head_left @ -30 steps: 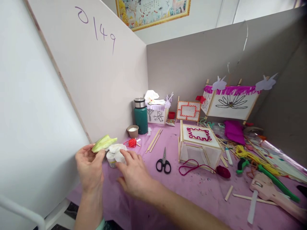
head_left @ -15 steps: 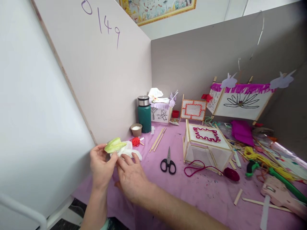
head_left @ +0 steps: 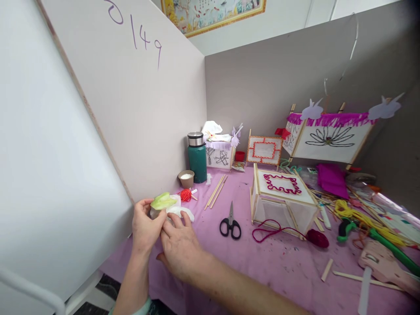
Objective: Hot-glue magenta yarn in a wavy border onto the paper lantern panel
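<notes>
My left hand (head_left: pixel 146 225) is at the lower left with its fingers closed on a pale green leaf-like piece (head_left: pixel 163 201), its thumb in front. Just beneath that piece, white tissue-like material (head_left: pixel 180 213) lies on the table. My right hand (head_left: pixel 180 249) reaches in from the right, its fingertips close against my left thumb. Its fingers are bent and a little apart, with the thumb held away, and I see nothing in it. Behind the white material is a ball of red yarn (head_left: pixel 186 195).
Black-handled scissors (head_left: pixel 230 225) lie on the purple tablecloth (head_left: pixel 210 271), near thin sticks (head_left: pixel 215 192). A green bottle (head_left: pixel 197 159) and a small cup (head_left: pixel 186 178) stand by the left panel. Right are a stick-framed box (head_left: pixel 278 197), dark red yarn (head_left: pixel 317 238) and a pink glue gun (head_left: pixel 377 260).
My left hand has shifted right with the pale green piece, closer to my right hand. My right hand has barely moved, and the view has turned slightly.
</notes>
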`<action>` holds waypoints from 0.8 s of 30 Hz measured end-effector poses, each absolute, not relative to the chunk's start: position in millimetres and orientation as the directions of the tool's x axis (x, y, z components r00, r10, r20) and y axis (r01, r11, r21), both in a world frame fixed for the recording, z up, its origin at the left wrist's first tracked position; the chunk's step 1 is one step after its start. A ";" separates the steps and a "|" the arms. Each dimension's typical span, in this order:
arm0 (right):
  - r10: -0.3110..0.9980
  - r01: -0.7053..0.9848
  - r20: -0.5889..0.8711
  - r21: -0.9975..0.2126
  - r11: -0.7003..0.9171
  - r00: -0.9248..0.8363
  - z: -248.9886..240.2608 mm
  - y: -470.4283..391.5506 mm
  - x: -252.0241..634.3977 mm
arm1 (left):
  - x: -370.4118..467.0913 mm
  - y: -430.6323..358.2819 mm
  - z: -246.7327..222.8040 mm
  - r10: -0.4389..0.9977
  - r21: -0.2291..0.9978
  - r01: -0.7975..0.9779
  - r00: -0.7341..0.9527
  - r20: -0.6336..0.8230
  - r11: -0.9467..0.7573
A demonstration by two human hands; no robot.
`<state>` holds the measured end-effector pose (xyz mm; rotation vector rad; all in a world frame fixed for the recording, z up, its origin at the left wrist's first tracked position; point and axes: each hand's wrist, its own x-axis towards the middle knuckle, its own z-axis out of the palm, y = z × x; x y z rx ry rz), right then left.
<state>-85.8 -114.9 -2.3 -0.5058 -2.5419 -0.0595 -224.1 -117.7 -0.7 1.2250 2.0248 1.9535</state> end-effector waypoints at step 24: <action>0.433 0.371 0.509 -0.224 0.901 -0.744 -1.0 -129.9 -18.8 | -229.4 -146.3 -10.4 0.519 0.833 0.550 -0.697 0.495 -0.056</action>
